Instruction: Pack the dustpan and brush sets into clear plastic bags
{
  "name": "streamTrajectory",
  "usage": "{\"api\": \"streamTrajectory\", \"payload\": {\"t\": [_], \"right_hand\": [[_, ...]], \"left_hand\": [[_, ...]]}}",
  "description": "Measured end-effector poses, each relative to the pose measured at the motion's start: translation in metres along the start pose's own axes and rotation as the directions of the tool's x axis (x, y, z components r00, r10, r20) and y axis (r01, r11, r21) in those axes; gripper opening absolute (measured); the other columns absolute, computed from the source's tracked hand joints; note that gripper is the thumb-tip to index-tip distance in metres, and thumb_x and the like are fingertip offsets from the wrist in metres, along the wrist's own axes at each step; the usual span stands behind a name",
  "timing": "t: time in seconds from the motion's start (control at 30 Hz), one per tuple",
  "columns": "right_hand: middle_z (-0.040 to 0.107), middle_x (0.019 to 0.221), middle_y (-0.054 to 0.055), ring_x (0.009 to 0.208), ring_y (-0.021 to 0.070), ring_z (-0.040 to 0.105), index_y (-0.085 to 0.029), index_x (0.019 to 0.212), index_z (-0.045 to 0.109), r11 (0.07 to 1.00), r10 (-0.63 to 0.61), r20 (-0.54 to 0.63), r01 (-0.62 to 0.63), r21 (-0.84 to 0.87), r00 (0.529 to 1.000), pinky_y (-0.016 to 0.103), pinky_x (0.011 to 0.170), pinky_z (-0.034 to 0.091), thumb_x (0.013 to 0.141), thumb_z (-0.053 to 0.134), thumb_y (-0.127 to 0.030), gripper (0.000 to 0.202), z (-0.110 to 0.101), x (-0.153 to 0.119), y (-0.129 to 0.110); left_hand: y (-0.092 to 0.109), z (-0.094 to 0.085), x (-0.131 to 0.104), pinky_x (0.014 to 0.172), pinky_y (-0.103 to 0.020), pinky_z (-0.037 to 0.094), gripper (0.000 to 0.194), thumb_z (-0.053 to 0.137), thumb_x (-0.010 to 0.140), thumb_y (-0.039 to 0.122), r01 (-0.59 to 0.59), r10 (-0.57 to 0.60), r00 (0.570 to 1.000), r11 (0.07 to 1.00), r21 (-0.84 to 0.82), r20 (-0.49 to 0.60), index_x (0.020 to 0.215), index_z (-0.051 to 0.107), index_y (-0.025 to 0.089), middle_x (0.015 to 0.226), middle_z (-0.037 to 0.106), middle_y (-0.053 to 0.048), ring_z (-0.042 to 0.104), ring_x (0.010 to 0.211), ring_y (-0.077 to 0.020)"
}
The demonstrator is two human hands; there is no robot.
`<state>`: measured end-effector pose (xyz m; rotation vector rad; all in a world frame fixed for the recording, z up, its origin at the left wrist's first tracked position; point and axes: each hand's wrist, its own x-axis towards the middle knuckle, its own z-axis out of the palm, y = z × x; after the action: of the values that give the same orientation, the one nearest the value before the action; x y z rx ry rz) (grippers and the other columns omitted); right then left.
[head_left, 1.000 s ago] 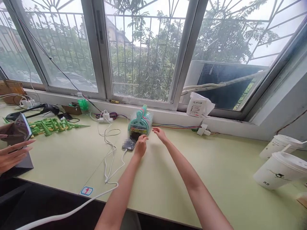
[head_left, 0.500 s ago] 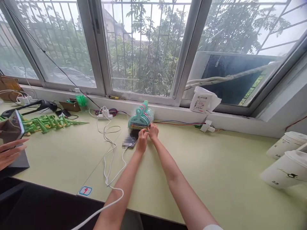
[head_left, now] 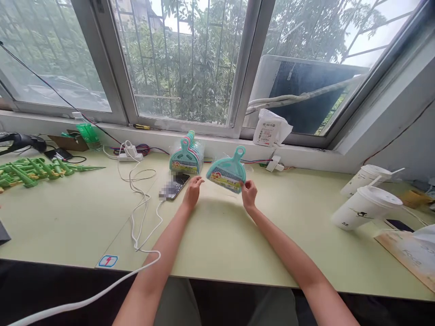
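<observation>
Two bare hands working over a pale green table [head_left: 306,235] beneath a barred window. Right hand [head_left: 249,194] pinching the lower right corner of a small teal dustpan [head_left: 227,172] in clear wrapping, fingers closed together on its edge, holding it tilted above the tabletop with the looped handle pointing up and to the right. Dustpan sitting up and to the left of that pinch, between the two hands. Left hand [head_left: 192,192] hovering just beside the dustpan's lower left side, fingers loosely curled and apart, gripping nothing and not touching it as far as can be told. Standing just behind the left hand, near the sill, a stack of dustpans [head_left: 186,156] wrapped the same way. Lying just left of the left hand, a phone [head_left: 173,186] plugged into a white cable [head_left: 136,213] looping across the table toward the near edge. Resting at the far left, green plastic pieces [head_left: 30,166]. Lying tipped at the right, well apart from both hands, two white lidded cups [head_left: 363,206]. Leaning on the sill, a white packet [head_left: 270,131].
</observation>
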<state>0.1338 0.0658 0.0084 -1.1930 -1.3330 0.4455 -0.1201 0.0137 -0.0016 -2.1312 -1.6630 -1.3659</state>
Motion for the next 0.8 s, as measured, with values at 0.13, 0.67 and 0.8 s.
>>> {"api": "streamTrajectory", "payload": {"t": [0.13,0.67,0.8], "right_hand": [[0.045,0.059,-0.003,0.057,0.0120,0.039,-0.022,0.063,0.044,0.989,0.148,0.003,-0.148,-0.012,0.989,0.025,0.055,0.032,0.069,0.060,-0.055,0.037,-0.070,0.012,0.035],[0.060,0.107,0.011,0.096,0.0221,0.054,-0.020,0.099,0.058,0.960,-0.097,0.135,0.128,-0.247,0.986,0.036,0.086,0.041,0.084,0.052,-0.046,0.030,-0.095,0.016,0.040],[0.064,0.090,0.009,0.090,0.0209,0.057,-0.020,0.081,0.061,0.941,-0.233,0.350,0.301,-0.153,0.907,0.034,0.088,0.041,0.092,0.043,-0.044,0.032,-0.089,0.006,0.022]], "left_hand": [[0.009,0.019,0.004,0.091,-0.040,0.050,0.027,0.040,0.088,0.014,0.091,-0.082,0.994,0.986,-0.138,0.065,0.100,0.064,0.019,0.116,0.057,-0.011,0.057,0.109,-0.0220],[0.099,0.089,0.021,0.074,-0.035,0.054,0.044,0.073,0.068,0.038,0.675,-0.313,0.727,0.161,-0.720,0.612,0.102,0.059,0.015,0.091,0.069,-0.008,0.066,0.078,-0.0209],[0.095,0.091,0.025,0.076,-0.032,0.054,0.049,0.071,0.069,0.037,0.582,-0.482,0.747,0.140,-0.801,0.459,0.112,0.054,0.018,0.094,0.068,-0.005,0.065,0.082,-0.0186]]}}
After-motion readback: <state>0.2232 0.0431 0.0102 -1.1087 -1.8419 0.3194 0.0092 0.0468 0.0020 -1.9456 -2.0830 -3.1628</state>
